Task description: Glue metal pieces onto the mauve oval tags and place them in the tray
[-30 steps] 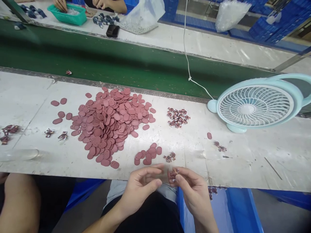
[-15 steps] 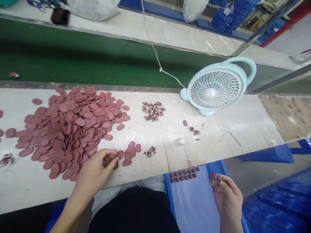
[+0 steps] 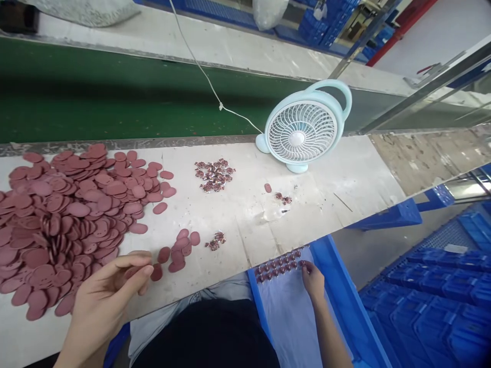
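My left hand [image 3: 105, 294] is closed with thumb and fingers together, and a flat reddish-brown oval disc [image 3: 132, 271] shows between them. It hovers by the table's front edge, beside a few loose oval discs [image 3: 179, 250]. To its left spreads a large heap of the same discs [image 3: 92, 204]. Over the blue tray [image 3: 335, 255], my right hand [image 3: 314, 282] pinches a small shiny brown piece [image 3: 304, 263] at the end of the rows of similar pieces [image 3: 278, 267]. These rows sit on a pale sheet [image 3: 287, 317] lining the tray; fingers partly hide the pinched piece.
Small shiny metal parts lie in a larger pile [image 3: 215, 175], a smaller pile [image 3: 216, 240] and a little cluster [image 3: 284, 198]. A light-blue fan [image 3: 297, 138] stands at the table's back, its white cable [image 3: 207, 76] running upward. Blue crates [image 3: 433, 286] are stacked at right.
My right hand has moved from above the tray's right side, where it held a small piece up, down to the row's end. My left hand stays near the loose discs; the view has turned right.
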The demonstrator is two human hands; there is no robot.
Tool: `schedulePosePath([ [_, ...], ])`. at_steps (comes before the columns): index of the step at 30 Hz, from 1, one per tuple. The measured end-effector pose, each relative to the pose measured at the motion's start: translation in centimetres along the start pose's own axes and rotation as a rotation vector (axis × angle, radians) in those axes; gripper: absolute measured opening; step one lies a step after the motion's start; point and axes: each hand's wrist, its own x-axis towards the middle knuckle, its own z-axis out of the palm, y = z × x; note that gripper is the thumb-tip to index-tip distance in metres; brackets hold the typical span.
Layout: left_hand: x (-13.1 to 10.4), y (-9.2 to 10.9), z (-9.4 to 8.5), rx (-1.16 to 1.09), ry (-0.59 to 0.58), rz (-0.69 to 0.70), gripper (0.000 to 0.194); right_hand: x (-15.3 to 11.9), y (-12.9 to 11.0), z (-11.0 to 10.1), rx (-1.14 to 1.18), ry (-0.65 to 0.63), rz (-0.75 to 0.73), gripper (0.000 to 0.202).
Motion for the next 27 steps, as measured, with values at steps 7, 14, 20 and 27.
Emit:
schedulePosePath([
  [7, -1.2, 1.6, 0.6, -0.388, -0.137, -0.274, 0.031, -0.1, -1.2, 0.5, 0.008, -0.009, 0.087, 0.030],
  [14, -1.3, 1.3, 0.1, -0.485, -0.154, -0.344, 0.033, -1.3, -6.1, -1.6, 0.317, 0.147, 0.203, 0.028],
  [20, -2.2, -0.7, 0.3, -0.599, -0.261, -0.466, 0.031, -5.4, -15.5, -4.8, 0.950, 0.216, 0.110, 0.031],
  [27, -3.8, 0.0, 4.4, -0.827, -0.506, -0.496, 0.026, -8.2, -28.5, -3.8, 1.567, -0.684, 0.128, 0.049],
])
